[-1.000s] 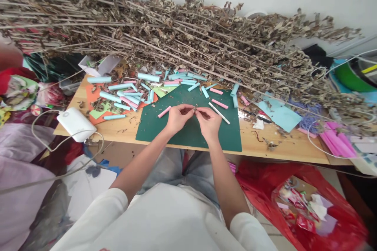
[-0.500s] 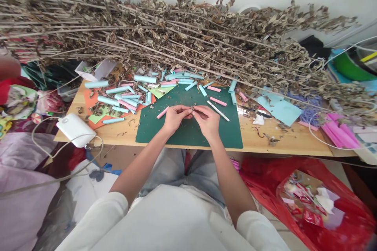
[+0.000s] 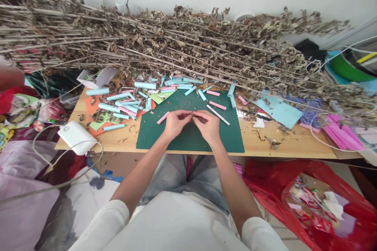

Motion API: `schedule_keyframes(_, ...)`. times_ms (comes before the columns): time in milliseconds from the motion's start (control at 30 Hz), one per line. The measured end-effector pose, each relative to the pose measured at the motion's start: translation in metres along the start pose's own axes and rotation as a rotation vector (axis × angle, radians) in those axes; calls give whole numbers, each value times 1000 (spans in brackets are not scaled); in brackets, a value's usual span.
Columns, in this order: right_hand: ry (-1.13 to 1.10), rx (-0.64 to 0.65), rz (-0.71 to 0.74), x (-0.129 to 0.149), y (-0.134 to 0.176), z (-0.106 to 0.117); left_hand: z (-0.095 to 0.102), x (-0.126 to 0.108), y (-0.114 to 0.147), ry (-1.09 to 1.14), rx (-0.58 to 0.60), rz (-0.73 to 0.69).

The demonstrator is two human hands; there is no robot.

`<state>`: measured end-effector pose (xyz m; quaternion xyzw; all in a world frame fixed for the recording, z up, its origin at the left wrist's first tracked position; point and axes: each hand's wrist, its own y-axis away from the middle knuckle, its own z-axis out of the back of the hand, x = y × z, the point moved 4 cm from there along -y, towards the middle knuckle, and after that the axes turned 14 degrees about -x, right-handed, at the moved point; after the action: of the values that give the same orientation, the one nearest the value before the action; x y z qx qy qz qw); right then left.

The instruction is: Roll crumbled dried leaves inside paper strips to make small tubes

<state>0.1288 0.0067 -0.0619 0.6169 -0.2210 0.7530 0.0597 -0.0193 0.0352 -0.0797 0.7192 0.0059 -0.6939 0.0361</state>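
My left hand (image 3: 176,123) and my right hand (image 3: 207,123) meet fingertip to fingertip above the green cutting mat (image 3: 188,143). Pinched between both is a small crumpled bit of dried leaf (image 3: 192,114), mostly covered by the fingers. A pink paper roll (image 3: 163,117) lies just left of my left hand. To the right of my right hand rests a thin white paper roll (image 3: 218,115), with a pink paper roll (image 3: 218,105) behind it. Leaf crumbs dot the mat.
Dried leafy stalks (image 3: 176,47) are heaped across the back of the wooden table (image 3: 300,143). Several blue paper rolls (image 3: 145,85) lie at the mat's far left. A white power bank (image 3: 77,137) with a cable sits at left. A red plastic bag (image 3: 265,176) of scraps stands at lower right.
The view has tilted slightly, so the table sits lower in the picture. Both hands stay together, their fingers shifting a little around the leaf bit.
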Motion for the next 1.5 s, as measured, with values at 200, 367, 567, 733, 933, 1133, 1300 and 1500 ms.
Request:
schedule_keyframes(200, 1, -112, -40, -3, 2, -7, -4, -13, 0, -202, 43, -191)
schedule_keyframes(367, -267, -330, -377, -29, 1, -13, -4, -11, -4, -113, -6, -132)
schedule_keyframes(567, -197, -232, -202, -17, 1, -9, 0, 1, -9, 41, -29, 21)
schedule_keyframes(733, 212, -130, 216, 7, 6, -8, -6, 1, -3, 83, 68, 41)
schedule_keyframes(933, 187, -170, 231, 8, 9, -7, -5, 0, -4, 182, 24, 131)
schedule_keyframes(1133, -161, -233, -173, -11, 5, -9, -6, -2, -5, 148, -33, 62)
schedule_keyframes(1300, -394, -380, -428, -30, 2, -11, -9, 5, -5, 273, -75, 189)
schedule_keyframes(1500, -78, -194, -75, -7, 5, -6, -7, 7, -4, 194, -7, 143)
